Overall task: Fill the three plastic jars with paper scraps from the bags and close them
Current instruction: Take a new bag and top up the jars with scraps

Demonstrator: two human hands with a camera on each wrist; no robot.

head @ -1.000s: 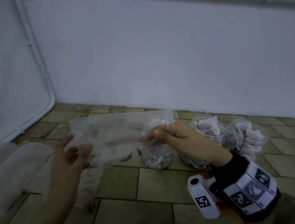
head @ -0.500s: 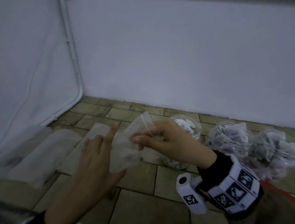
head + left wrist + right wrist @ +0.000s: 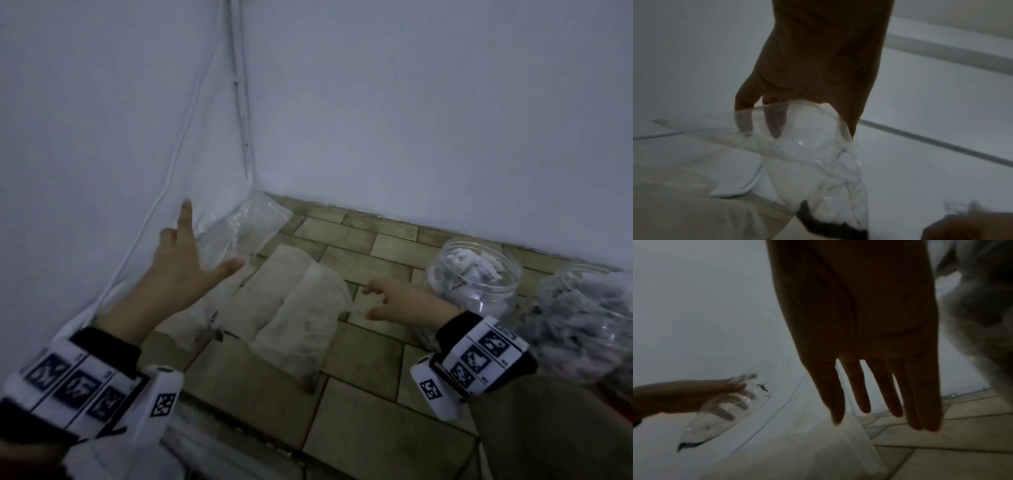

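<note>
An empty clear plastic bag (image 3: pixel 241 229) hangs in the air by the wall corner, against the spread fingers of my left hand (image 3: pixel 209 245). That hand's index finger points up and its thumb sticks out; in the left wrist view the fingers (image 3: pixel 777 123) show through the bag (image 3: pixel 818 162). My right hand (image 3: pixel 371 301) hovers low over the floor, fingers relaxed, holding nothing. An open clear jar (image 3: pixel 476 281) of white paper scraps stands just right of it. A second filled jar (image 3: pixel 582 308) is blurred at the right edge.
Two flattened plastic bags (image 3: pixel 298 308) lie side by side on the tiled floor (image 3: pixel 359 411) between my hands, with another bag (image 3: pixel 191 325) under my left forearm. White walls meet in a corner behind, with a thin cable (image 3: pixel 178 154) down the left one.
Half a second ago both hands held the crumpled bag together. The right hand has let go and dropped toward the floor; the left hand has swung the bag left to the wall and spread its fingers.
</note>
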